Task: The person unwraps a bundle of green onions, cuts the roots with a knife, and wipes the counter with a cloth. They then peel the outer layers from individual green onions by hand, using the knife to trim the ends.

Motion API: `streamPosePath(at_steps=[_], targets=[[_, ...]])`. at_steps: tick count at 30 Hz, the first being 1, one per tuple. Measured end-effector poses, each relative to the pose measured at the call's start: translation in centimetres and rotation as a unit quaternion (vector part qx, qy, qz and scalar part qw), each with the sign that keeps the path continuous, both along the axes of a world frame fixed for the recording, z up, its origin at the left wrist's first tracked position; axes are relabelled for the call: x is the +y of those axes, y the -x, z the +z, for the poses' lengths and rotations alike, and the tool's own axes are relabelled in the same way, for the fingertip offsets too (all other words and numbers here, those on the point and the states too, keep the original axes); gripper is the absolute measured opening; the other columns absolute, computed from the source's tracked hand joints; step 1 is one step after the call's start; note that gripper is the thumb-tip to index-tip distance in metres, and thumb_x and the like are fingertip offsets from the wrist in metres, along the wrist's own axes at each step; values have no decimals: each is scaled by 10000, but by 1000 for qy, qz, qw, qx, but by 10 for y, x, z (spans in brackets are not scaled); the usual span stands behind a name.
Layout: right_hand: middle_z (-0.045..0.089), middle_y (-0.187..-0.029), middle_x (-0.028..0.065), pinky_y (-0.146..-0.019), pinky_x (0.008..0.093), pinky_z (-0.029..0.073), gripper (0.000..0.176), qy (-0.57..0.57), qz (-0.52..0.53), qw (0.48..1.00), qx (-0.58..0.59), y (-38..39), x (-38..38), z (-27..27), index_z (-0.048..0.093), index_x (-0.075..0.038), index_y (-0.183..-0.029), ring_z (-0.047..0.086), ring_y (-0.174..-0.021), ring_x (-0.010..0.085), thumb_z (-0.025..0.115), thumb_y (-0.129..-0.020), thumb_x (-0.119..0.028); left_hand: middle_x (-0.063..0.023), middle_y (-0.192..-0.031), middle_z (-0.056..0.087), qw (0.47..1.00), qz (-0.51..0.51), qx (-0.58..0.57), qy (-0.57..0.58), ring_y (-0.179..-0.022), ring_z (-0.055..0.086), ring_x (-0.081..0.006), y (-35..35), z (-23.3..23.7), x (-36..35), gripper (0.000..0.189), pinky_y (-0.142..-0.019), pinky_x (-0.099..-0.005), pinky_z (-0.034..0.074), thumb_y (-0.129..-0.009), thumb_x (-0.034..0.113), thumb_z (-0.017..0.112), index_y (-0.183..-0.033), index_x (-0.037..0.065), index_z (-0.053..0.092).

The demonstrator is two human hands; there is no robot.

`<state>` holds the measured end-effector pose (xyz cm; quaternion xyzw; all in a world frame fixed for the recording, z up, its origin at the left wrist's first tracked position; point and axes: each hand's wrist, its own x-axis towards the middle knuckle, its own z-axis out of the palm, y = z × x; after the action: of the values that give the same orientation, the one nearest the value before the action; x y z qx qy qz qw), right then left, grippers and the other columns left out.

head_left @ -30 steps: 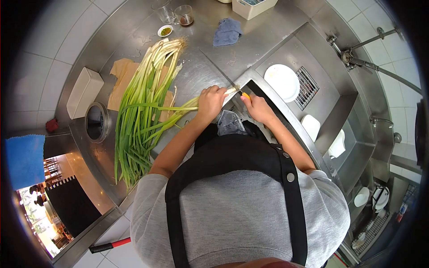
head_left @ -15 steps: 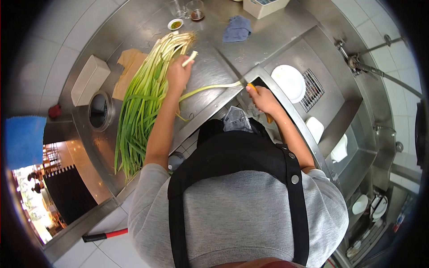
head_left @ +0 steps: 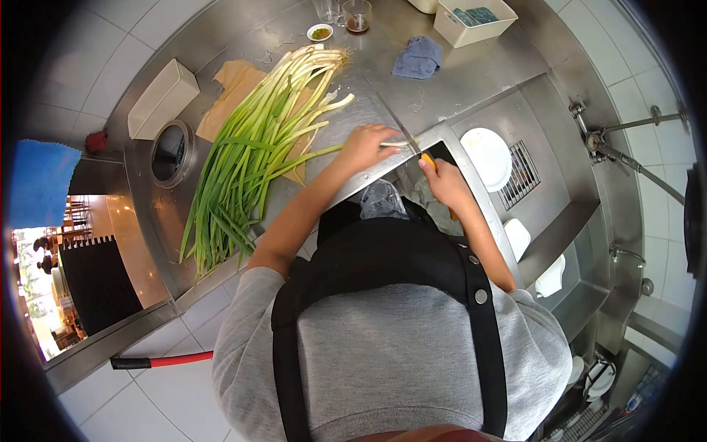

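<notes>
Left of the dark opening (head_left: 442,152) in the steel counter (head_left: 377,55), a white-ended green stalk (head_left: 322,153) runs crosswise under your nearer left hand (head_left: 361,149), its bent fingers' grip unclear, pale tip toward the orange-handled steel knife (head_left: 405,131) your right hand (head_left: 448,186) grips.

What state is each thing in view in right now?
Knife: gripped in right hand
Single stalk: under left hand, end at blade
Green onion pile: loose, partly over brown paper
Grey-blue cloth: crumpled
Round plate: in sink, smudged
Glass mug: partly filled, dark liquid
Small dish: holding green-and-orange bits
Upper bin: uncovered, items inside
</notes>
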<state>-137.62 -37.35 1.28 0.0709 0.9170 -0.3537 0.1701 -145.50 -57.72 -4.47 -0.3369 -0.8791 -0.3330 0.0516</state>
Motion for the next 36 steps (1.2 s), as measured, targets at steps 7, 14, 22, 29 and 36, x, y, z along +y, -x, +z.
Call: streamPosePath(at_steps=[7,14,22,29,36], targets=[[581,-756,316,-692,506,455,497,-34,-9,997,70,-9,-5,-4,556,78,-807,575,-790,471,474,-899,-404,-86,-881,612,999,27,-24,-6,-806,607,-295,-6,-5,19,198,-693,-372,491,-782,247,644,-926,112,663],[581,-718,312,-663,507,464,475,-50,-14,996,78,-8,-8,-5,558,80,-808,584,-750,467,478,-905,-379,-112,-832,587,999,42,-11,-9,-771,592,-307,-13,0,29,142,-676,-380,488,-817,175,606,-875,49,637],[588,-773,321,-721,506,456,494,-33,6,999,37,12,2,-2,571,84,-846,580,-802,467,486,-893,-400,-111,-875,600,980,128,-44,-146,-744,592,-295,-6,45,10,185,-634,-366,472,-836,194,602,-896,21,631],[617,-849,283,-760,484,466,452,-125,27,981,145,108,9,14,554,55,-948,594,-848,438,556,-849,-386,-145,-882,630,961,242,135,14,-778,595,-323,23,3,-68,280,-730,-394,475,-760,259,687,-923,34,650],[617,-958,235,-769,453,486,450,-184,115,953,210,170,4,-47,510,2,-1048,598,-914,381,606,-815,-371,-128,-814,623,948,207,-130,205,-802,597,-310,-20,1,-106,229,-694,-402,463,-722,268,709,-789,65,630]])
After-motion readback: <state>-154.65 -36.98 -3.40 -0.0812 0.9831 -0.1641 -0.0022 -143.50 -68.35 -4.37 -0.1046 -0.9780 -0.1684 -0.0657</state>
